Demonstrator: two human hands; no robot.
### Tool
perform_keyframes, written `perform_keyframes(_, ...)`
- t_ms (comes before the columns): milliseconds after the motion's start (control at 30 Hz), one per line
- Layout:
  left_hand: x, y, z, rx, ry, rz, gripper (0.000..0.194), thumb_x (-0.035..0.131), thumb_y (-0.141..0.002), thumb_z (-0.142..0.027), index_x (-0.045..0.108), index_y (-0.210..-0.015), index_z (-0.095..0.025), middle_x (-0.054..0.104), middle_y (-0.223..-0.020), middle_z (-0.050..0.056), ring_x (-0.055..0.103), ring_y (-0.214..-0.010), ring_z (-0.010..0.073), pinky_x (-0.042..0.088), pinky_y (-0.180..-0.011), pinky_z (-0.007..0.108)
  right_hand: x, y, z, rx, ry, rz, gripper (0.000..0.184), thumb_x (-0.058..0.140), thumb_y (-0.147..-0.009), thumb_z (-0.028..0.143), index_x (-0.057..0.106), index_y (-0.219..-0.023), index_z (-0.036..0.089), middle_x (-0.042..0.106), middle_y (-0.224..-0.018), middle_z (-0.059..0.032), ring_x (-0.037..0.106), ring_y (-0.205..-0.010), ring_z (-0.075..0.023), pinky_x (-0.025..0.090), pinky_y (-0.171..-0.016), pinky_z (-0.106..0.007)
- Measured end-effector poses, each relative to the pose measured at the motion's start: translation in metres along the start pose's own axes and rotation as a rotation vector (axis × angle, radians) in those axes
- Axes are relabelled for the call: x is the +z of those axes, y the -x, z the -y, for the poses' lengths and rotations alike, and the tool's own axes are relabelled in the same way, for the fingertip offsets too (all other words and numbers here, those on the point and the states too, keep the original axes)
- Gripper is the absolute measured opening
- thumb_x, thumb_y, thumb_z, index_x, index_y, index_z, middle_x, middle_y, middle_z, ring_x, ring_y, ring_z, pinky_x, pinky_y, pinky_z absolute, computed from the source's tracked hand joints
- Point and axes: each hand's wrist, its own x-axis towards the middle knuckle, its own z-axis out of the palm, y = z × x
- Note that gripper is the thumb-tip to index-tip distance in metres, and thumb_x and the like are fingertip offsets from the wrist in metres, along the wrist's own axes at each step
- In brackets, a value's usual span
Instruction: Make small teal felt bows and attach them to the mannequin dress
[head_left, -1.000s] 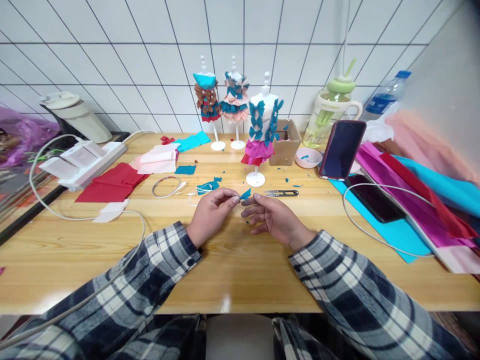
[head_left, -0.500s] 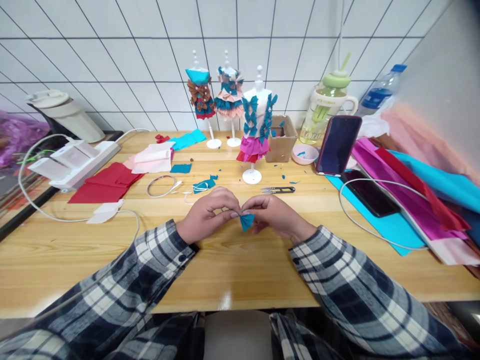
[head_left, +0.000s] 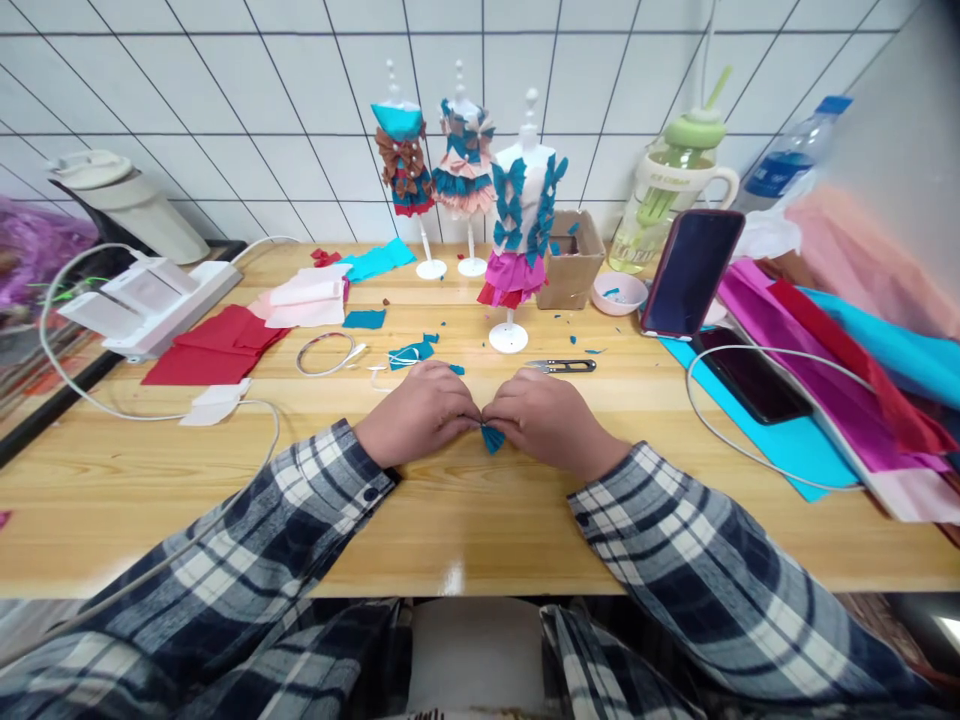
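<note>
Above the front middle of the table, my left hand (head_left: 421,412) and my right hand (head_left: 553,420) meet fingertip to fingertip, both closed in a pinch. Between them is a small pleated piece of teal crepe paper (head_left: 492,438), its fanned end hanging below the fingers. The fingers hide its upper part. Just beyond my left hand lie a teal paper scrap (head_left: 420,348) and a loop of white string (head_left: 397,362). Black thread snips (head_left: 570,367) rest beyond my right hand. A small white dress form (head_left: 528,160) with teal paper bows and a magenta skirt stands farther back.
Two more dressed forms (head_left: 401,150) stand near the tiled wall. A cardboard box (head_left: 574,275), a pink bowl (head_left: 619,296), a propped phone (head_left: 694,270) and a green-lidded bottle (head_left: 675,190) are at right. Red paper (head_left: 214,350) and a power strip (head_left: 150,310) with cables lie left.
My fingers have closed in tighter around the teal paper, and less of it shows. The head view has tilted slightly, shifting the background upward.
</note>
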Motion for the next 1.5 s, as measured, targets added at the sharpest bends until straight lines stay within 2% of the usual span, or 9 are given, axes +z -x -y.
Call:
perform_keyframes(167, 0.006, -0.003, -0.006, -0.017, -0.076, 0.015, 0.021, 0.051, -0.088, -0.025, 0.072, -0.084, -0.019, 0.068, -0.079, 0.006, 0.057, -0.084, 0.0200, 0.041, -0.083, 0.035, -0.002, -0.002, 0.009, -0.028, 0.172, 0.047, 0.024, 0.049, -0.089, 0.021, 0.067, -0.075, 0.017, 0.063, -0.074, -0.0057, 0.043, -0.074, -0.0186, 0.027, -0.068, -0.034)
perform_keyframes(567, 0.015, -0.005, -0.015, -0.298, -0.116, -0.160, 0.012, 0.058, -0.077, -0.023, 0.066, -0.070, -0.018, 0.064, -0.071, 0.005, 0.057, -0.075, 0.0206, 0.041, -0.068, 0.032, 0.007, -0.006, 0.023, 0.082, 0.310, -0.163, 0.016, 0.049, -0.087, 0.018, 0.057, -0.072, 0.018, 0.058, -0.071, -0.0057, 0.042, -0.076, -0.0203, 0.023, -0.072, -0.038)
perform_keyframes(667, 0.019, -0.004, -0.014, -0.459, 0.207, -0.241, 0.010, 0.059, -0.075, -0.023, 0.064, -0.068, -0.018, 0.064, -0.069, 0.003, 0.057, -0.069, 0.0175, 0.041, -0.063, 0.029, 0.007, -0.006, 0.026, 0.083, 0.338, -0.202, 0.018, 0.047, -0.088, 0.014, 0.057, -0.073, 0.018, 0.058, -0.071, -0.0056, 0.041, -0.075, -0.0198, 0.023, -0.071, -0.038)
perform_keyframes(800, 0.021, -0.006, -0.014, -0.689, 0.964, -0.288, 0.013, 0.064, -0.074, -0.027, 0.063, -0.069, -0.015, 0.061, -0.065, -0.002, 0.052, -0.058, 0.0098, 0.042, -0.057, 0.022, 0.002, -0.004, 0.029, 0.088, 0.373, -0.294, 0.024, 0.043, -0.092, 0.015, 0.058, -0.074, 0.019, 0.057, -0.070, -0.0045, 0.040, -0.073, -0.0186, 0.023, -0.072, -0.038)
perform_keyframes(967, 0.020, -0.008, -0.019, -0.832, 1.586, -0.422, 0.016, 0.073, -0.071, -0.026, 0.063, -0.069, -0.013, 0.058, -0.067, -0.002, 0.053, -0.061, 0.0061, 0.043, -0.052, 0.014, -0.003, 0.001, 0.030, 0.054, 0.355, -0.379, 0.020, 0.044, -0.093, 0.020, 0.063, -0.099, 0.023, 0.061, -0.072, -0.0028, 0.044, -0.073, -0.0174, 0.025, -0.074, -0.039)
perform_keyframes(1067, 0.019, -0.007, -0.018, -0.856, 1.715, -0.457, 0.014, 0.074, -0.071, -0.023, 0.065, -0.074, -0.013, 0.059, -0.070, -0.001, 0.057, -0.064, 0.0065, 0.048, -0.057, 0.015, -0.001, 0.000, 0.028, 0.144, 0.131, -0.481, 0.020, 0.048, -0.090, 0.022, 0.062, -0.104, 0.024, 0.060, -0.076, -0.0023, 0.047, -0.073, -0.0165, 0.030, -0.073, -0.036)
perform_keyframes(1167, 0.019, -0.006, -0.015, -0.875, 1.682, -0.459, 0.017, 0.076, -0.070, -0.023, 0.065, -0.077, -0.013, 0.061, -0.073, 0.000, 0.059, -0.069, 0.0078, 0.050, -0.062, 0.017, 0.006, -0.005, 0.022, 0.414, -0.332, -0.549, 0.015, 0.054, -0.084, 0.026, 0.059, -0.097, 0.020, 0.051, -0.069, 0.0014, 0.045, -0.064, -0.0132, 0.036, -0.064, -0.029)
perform_keyframes(1333, 0.024, -0.006, -0.015, -0.796, 1.444, -0.469, 0.023, 0.077, -0.069, -0.031, 0.064, -0.077, -0.014, 0.063, -0.075, 0.000, 0.058, -0.071, 0.0098, 0.048, -0.067, 0.022, 0.017, -0.013, 0.013, 0.690, -1.126, -0.255, 0.040, 0.063, -0.076, 0.045, 0.058, -0.104, 0.018, 0.050, -0.071, 0.0040, 0.036, -0.048, -0.0068, 0.031, -0.044, -0.023)
perform_keyframes(1500, 0.025, -0.005, -0.016, -0.701, 1.169, -0.423, 0.024, 0.071, -0.074, -0.037, 0.063, -0.075, -0.015, 0.063, -0.071, -0.002, 0.056, -0.067, 0.0106, 0.043, -0.067, 0.024, 0.021, -0.013, 0.015, 0.694, -1.266, -0.258, 0.037, 0.071, -0.069, 0.046, 0.065, -0.092, 0.019, 0.055, -0.072, 0.0029, 0.037, -0.046, -0.0049, 0.030, -0.038, -0.019)
